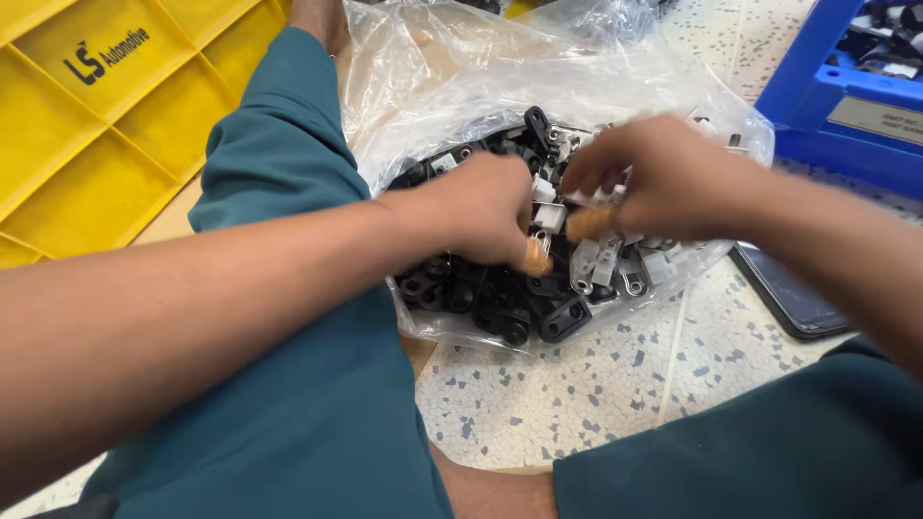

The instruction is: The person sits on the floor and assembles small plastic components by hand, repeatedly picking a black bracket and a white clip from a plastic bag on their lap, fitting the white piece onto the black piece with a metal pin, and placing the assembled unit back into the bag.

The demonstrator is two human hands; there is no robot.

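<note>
Head view. You sit on the speckled floor (577, 384), legs in teal trousers (317, 423) spread to either side of a clear plastic bag (452, 86) lying open between them. Inside it is a heap of small black plastic parts (500, 303), mixed with small white parts (588, 261).

Your left hand (486, 210) is down in the heap, fingers curled around what looks like a small white piece just at the thumb; the grip is partly hidden, so call it closed on a part, kind uncertain. Black parts lie directly below this hand and on its near side.

Your right hand (663, 178) hovers just beside the left, fingers bent and pinching at a white part; motion blur hides the exact hold. White parts lie beneath it, black ones between the two hands.

Beyond your left arm is a yellow plastic crate (87, 144), well apart from the bag. Past your right hand sits a blue bin (817, 86) holding more black and white pieces. Near your right forearm a dark flat phone (784, 293) lies on the floor, just beside the bag's edge.

Judgement: the step in hand looks like picking and joining, or sorting, black and white parts from the heap. The next move calls for a clean pinch on one piece at a time, keeping the bag's film out of the fingers.
</note>
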